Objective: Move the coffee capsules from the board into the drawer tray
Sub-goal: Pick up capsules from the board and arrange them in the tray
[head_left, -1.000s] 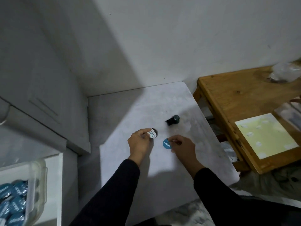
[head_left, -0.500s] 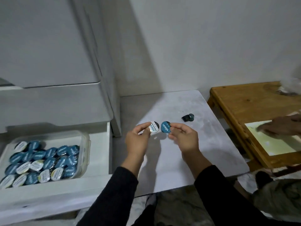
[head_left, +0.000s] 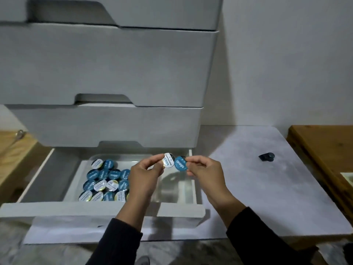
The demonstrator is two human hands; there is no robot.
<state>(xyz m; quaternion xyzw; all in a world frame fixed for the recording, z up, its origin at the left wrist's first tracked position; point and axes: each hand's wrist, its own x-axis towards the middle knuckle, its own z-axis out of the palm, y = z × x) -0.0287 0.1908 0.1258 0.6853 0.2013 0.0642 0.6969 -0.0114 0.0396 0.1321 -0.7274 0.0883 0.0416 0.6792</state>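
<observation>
My left hand [head_left: 146,175] pinches a white-lidded capsule [head_left: 168,162], and my right hand [head_left: 204,171] pinches a blue-lidded capsule [head_left: 180,165]. Both capsules hang side by side above the right part of the clear drawer tray [head_left: 172,186]. The tray's left half holds several blue and white capsules [head_left: 107,180], lids up. One dark capsule [head_left: 267,156] lies on its side on the pale grey board [head_left: 267,188], to the right of my hands.
The tray sits in the pulled-out bottom drawer [head_left: 101,209] of a grey drawer cabinet [head_left: 107,64]. A wooden table [head_left: 324,150] borders the board on the right. Wooden surface [head_left: 13,150] at far left.
Both hands carried their capsules left from over the board to above the drawer tray. The view swung left onto the cabinet; the other person's hand on the wooden table is out of view.
</observation>
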